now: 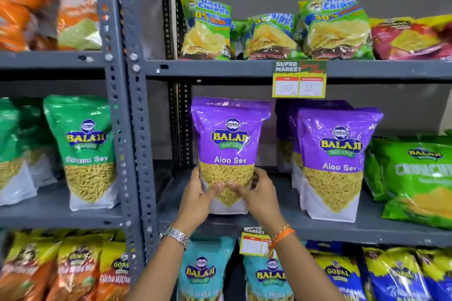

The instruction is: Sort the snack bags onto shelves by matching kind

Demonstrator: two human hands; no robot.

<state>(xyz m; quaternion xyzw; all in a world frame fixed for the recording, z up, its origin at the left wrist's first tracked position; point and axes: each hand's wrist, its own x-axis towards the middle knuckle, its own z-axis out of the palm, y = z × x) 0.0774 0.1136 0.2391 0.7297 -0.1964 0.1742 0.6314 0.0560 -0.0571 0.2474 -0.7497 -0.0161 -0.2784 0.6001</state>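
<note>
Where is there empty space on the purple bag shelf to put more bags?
Bare middle shelf shows left of the held Aloo Sev bag, up to the grey post. A narrower gap lies between it and the other Aloo Sev bags. Further right, green Crunchex bags crowd it.

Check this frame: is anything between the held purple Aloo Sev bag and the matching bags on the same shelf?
Nothing visible. Left hand and right hand hold the Aloo Sev bag upright on the shelf; only bare shelf separates it from the other Aloo Sev bags.

You have a purple Aloo Sev bag [230, 151] upright on the middle shelf [318, 230] — matching purple bags [336, 161] stand just beside it.
</note>
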